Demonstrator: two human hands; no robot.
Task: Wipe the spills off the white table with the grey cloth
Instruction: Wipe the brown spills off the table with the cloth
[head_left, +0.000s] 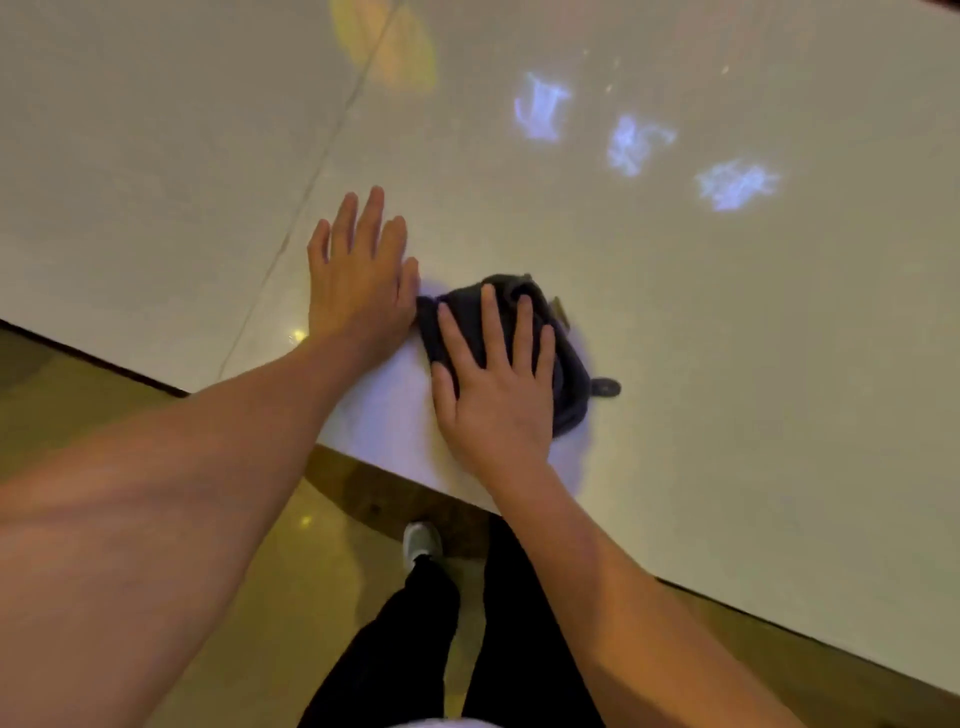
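Observation:
A dark grey cloth (566, 374) lies bunched on the white table (727, 364), close to its near edge. My right hand (493, 384) presses flat on top of the cloth, fingers spread over it. My left hand (361, 270) lies flat on the bare table just left of the cloth, fingers apart, its thumb side touching the cloth's left corner. A small dark spot (605, 387) shows on the table right beside the cloth's right edge. Three pale bluish patches (631, 145) glimmer on the far table; I cannot tell whether they are spills or reflections.
A thin seam (311, 197) runs diagonally across the table on the left. A yellowish patch (389, 47) shows at the far top. The table's near edge (405, 475) runs diagonally above a tan floor, where my dark trouser legs and a white shoe (422, 540) stand.

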